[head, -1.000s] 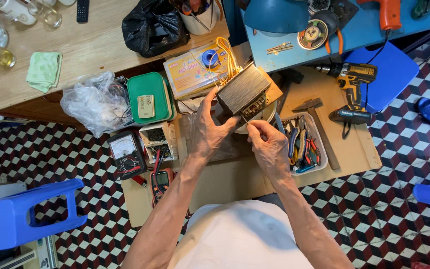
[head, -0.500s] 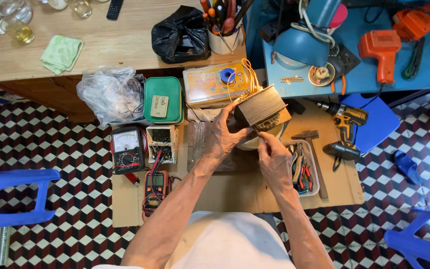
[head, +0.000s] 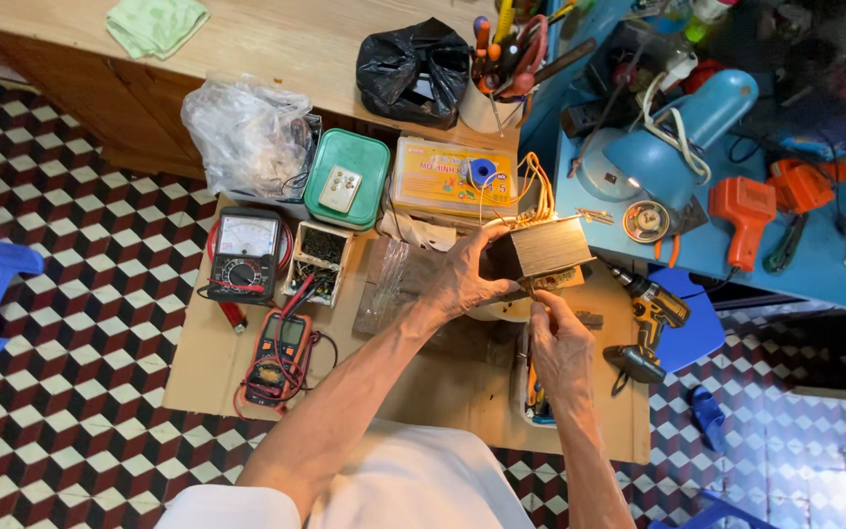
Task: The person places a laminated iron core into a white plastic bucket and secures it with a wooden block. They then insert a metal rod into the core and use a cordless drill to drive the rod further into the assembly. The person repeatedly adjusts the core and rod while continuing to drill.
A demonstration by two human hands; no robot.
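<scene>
1. Where the checkered tile floor of red, black and white spreads out below, a flat sheet of brown cardboard lies as the work surface, with a pale wooden bench at the top and a blue table to the right.
2. On the cardboard sit an analog multimeter, an orange-edged digital multimeter with red leads, and a small open box of parts.
3. Near them are a green lidded box, a crumpled clear plastic bag, a yellow flat carton and a black plastic bag.
4. A cordless drill lies at the cardboard's right edge; a blue desk lamp and an orange tool rest on the blue table.
5. The left hand reaches forward, forearm stretched, fingers wrapped around the near end of a laminated transformer block, holding it raised above the cardboard's middle, just below the carton.
6. The right hand is bent upward beneath the block, its fingertips pinched narrowly at the underside; whether they grip a wire or a small tool I cannot tell.
</scene>
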